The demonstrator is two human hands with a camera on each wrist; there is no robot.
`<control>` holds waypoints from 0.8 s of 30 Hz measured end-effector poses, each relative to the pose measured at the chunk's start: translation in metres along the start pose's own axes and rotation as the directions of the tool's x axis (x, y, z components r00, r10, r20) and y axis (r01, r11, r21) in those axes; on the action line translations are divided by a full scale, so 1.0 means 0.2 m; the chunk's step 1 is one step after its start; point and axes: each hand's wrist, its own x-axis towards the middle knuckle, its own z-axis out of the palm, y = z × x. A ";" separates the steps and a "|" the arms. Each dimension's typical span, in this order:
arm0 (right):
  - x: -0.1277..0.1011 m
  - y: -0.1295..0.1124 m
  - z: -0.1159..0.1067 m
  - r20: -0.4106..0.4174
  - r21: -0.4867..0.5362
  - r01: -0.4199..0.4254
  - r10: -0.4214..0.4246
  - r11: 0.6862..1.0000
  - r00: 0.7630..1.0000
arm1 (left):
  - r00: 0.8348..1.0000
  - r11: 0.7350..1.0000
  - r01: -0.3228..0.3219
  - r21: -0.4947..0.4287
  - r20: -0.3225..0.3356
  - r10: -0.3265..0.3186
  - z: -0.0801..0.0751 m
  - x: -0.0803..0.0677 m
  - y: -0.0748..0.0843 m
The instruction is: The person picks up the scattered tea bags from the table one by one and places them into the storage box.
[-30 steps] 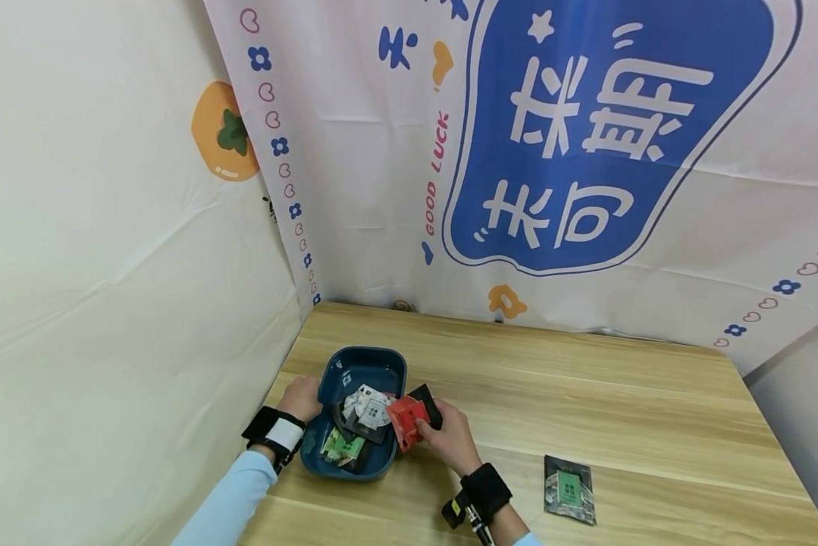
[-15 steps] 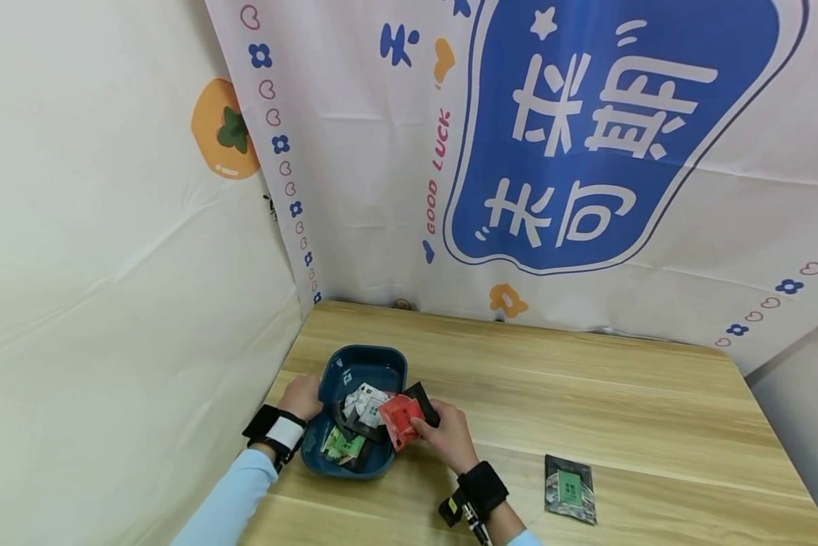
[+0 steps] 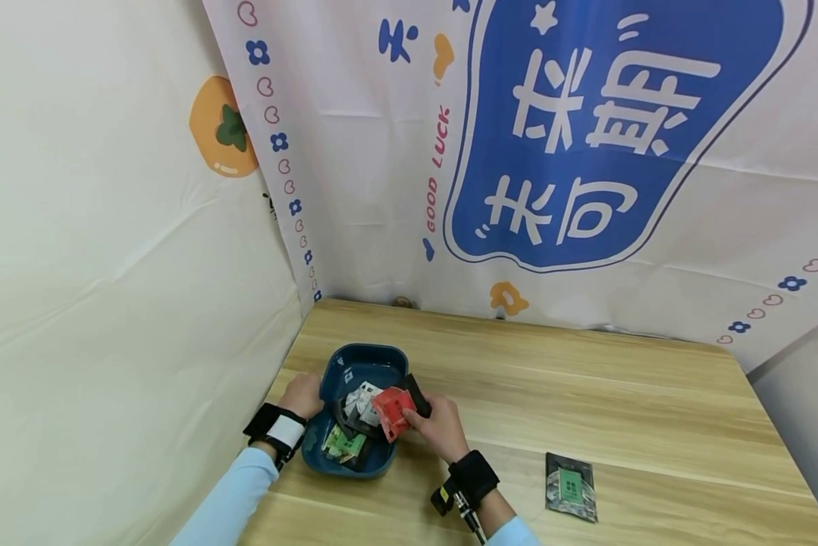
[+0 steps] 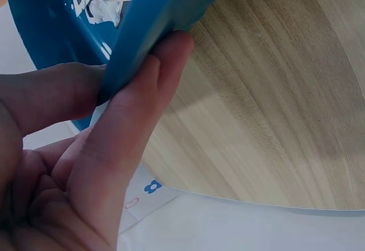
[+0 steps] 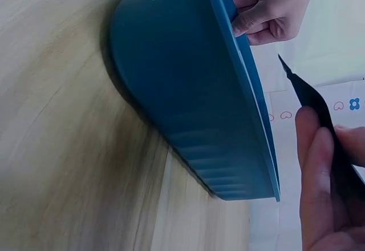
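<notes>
A dark blue tray (image 3: 331, 379) sits near the table's left front, with several small packets inside, white ones (image 3: 361, 400) and green ones (image 3: 343, 444). My left hand (image 3: 302, 395) grips the tray's left rim (image 4: 149, 41), thumb inside and fingers (image 4: 137, 120) outside. My right hand (image 3: 436, 426) pinches a red packet (image 3: 390, 409) and a black packet (image 3: 414, 393) together over the tray's right edge. In the right wrist view the blue tray (image 5: 188, 91) fills the middle, the black packet (image 5: 325, 120) lies against my fingers (image 5: 319, 194), and the left hand (image 5: 274, 8) shows at the far rim.
A dark packet with a green label (image 3: 570, 485) lies alone on the wooden table (image 3: 586, 394) at the front right. Printed cloth backdrops (image 3: 586, 152) hang close behind and on the left.
My right hand has carried the red and black packets a little left and farther over the tray. The left hand keeps its hold on the rim.
</notes>
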 end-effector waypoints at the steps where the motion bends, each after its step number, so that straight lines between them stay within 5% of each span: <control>1: 0.01 0.00 0.00 0.001 0.001 0.004 -0.004 1.000 1.000 | 1.000 1.000 0.002 -0.001 0.001 -0.002 0.00 0.00 0.00; 18: 0.05 -0.10 0.07 0.057 -0.006 0.077 -0.076 0.997 0.995 | 1.000 1.000 -0.012 -0.011 -0.018 0.012 0.00 0.01 -0.01; 24: 0.04 -0.08 0.08 0.049 0.073 0.075 -0.079 0.995 0.996 | 1.000 1.000 -0.012 -0.009 -0.026 0.012 0.00 0.00 -0.01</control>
